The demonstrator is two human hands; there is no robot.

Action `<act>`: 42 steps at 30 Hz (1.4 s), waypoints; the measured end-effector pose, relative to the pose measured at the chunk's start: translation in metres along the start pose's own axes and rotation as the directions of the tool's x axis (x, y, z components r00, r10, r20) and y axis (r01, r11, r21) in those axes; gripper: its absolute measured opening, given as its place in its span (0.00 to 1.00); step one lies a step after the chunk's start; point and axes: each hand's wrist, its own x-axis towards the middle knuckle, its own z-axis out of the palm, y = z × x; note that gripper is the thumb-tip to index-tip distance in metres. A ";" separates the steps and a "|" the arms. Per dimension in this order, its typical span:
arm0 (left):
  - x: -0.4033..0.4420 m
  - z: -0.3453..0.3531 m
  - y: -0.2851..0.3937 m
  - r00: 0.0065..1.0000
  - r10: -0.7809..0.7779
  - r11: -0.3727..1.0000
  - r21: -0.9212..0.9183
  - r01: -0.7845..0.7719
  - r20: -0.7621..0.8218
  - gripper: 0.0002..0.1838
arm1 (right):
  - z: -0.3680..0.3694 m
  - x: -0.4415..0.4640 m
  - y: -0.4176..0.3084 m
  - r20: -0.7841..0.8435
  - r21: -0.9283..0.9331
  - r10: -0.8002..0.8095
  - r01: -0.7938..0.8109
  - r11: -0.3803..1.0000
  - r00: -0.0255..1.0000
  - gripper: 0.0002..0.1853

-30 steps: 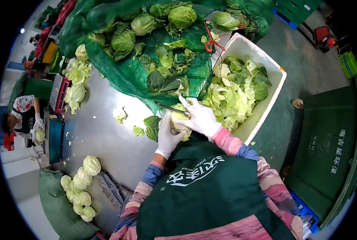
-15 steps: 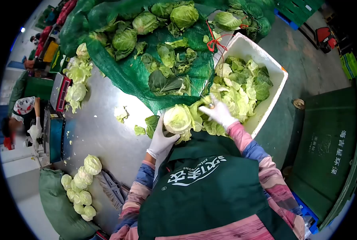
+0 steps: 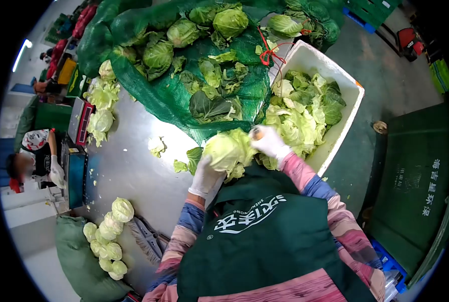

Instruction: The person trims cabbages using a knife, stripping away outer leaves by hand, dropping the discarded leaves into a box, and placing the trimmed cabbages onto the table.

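Note:
In front of the apron, a pale green cabbage (image 3: 225,152) with loose outer leaves is tilted over in my gloved left hand (image 3: 207,178), whose fingers wrap its left side. My gloved right hand (image 3: 272,142) is closed at the cabbage's right side, by its leaves. A small brown-ended tool (image 3: 257,134) shows in that fist; the rest of it is hidden and blurred. Just right of this hand, a white foam box (image 3: 342,123) holds loose cabbage leaves (image 3: 300,121). A dark green leaf (image 3: 194,159) lies left of the held cabbage.
A green mesh bag (image 3: 154,108) with cabbages and leaves spreads over the metal table (image 3: 134,166). Trimmed cabbages (image 3: 111,226) sit at the lower left, leafier ones (image 3: 101,121) by a red-edged scale (image 3: 85,121). A co-worker (image 3: 38,156) stands far left; a green bin (image 3: 410,186) stands right.
The cabbage has rolled over in my left hand, its pale round face now turned away and leaves showing. My right hand has shifted slightly left, against the cabbage's leaves.

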 end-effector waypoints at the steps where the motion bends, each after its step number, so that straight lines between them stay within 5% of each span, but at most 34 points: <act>1: -0.004 -0.001 0.000 1.000 -0.006 0.991 -0.134 0.007 0.014 0.38 | -0.011 0.001 0.014 -0.163 -0.171 -0.039 0.011 0.985 0.986 0.17; 4: -0.013 0.006 0.011 0.999 -0.038 0.949 -0.314 0.038 0.007 0.43 | -0.059 0.000 0.027 -0.287 -0.512 0.225 -0.347 0.785 0.931 0.16; 6: -0.012 0.012 0.016 0.994 0.002 0.895 -0.443 0.048 0.112 0.44 | -0.057 -0.014 0.011 -0.375 -0.547 -0.055 -0.173 0.819 0.925 0.20; 8: -0.005 0.017 0.020 0.996 0.011 0.939 -0.344 0.022 0.094 0.44 | -0.043 -0.007 -0.004 -0.331 -0.464 -0.197 0.023 0.886 0.923 0.25; 9: 0.001 0.021 0.021 0.996 0.028 0.956 -0.294 -0.003 0.080 0.44 | -0.033 -0.010 -0.026 -0.274 -0.295 -0.173 0.089 0.951 0.946 0.28; 10: 0.005 0.026 0.020 0.997 0.042 0.969 -0.244 -0.024 0.067 0.44 | -0.030 -0.020 -0.069 -0.068 -0.056 0.093 -0.097 0.994 0.993 0.32; 17: 0.006 0.060 0.028 0.964 0.265 0.959 0.111 -0.262 -0.007 0.37 | 0.005 -0.042 -0.096 -0.055 -0.434 -0.472 0.405 0.805 0.880 0.34; 24: 0.005 0.048 0.023 0.947 0.317 0.918 0.267 -0.294 -0.045 0.34 | -0.016 -0.046 -0.104 0.167 -0.538 -0.454 0.467 0.702 0.875 0.33; 29: 0.001 0.056 0.027 0.951 0.306 0.914 0.292 -0.282 -0.041 0.33 | -0.014 -0.045 -0.097 0.159 -0.600 -0.511 0.494 0.630 0.845 0.29; 32: 0.001 0.061 0.029 0.938 0.340 0.913 0.264 -0.311 -0.072 0.36 | -0.016 -0.040 -0.097 -0.206 -0.375 -0.490 0.394 0.839 0.847 0.19; 34: -0.006 0.062 0.037 0.973 0.230 0.967 0.115 -0.228 -0.005 0.43 | -0.027 -0.028 -0.085 -0.382 0.158 -0.203 0.280 0.947 0.902 0.21; 36: -0.011 0.055 0.040 0.982 0.187 0.981 0.048 -0.188 0.031 0.46 | -0.055 -0.024 -0.086 -0.433 0.498 0.138 0.109 0.860 0.891 0.23; 38: -0.011 0.040 0.036 0.977 0.040 0.847 -0.526 0.077 0.207 0.47 | -0.068 -0.015 -0.064 -0.510 0.487 0.200 0.089 0.869 0.837 0.26; 39: -0.017 0.055 0.038 0.959 0.065 0.726 -0.673 0.144 0.275 0.43 | -0.071 -0.015 -0.062 -0.510 0.425 0.209 0.033 0.905 0.834 0.28; 42: -0.016 0.033 0.038 0.979 -0.008 0.613 -0.773 0.166 0.204 0.38 | -0.050 -0.019 -0.041 -0.378 0.379 0.244 -0.091 0.921 0.893 0.30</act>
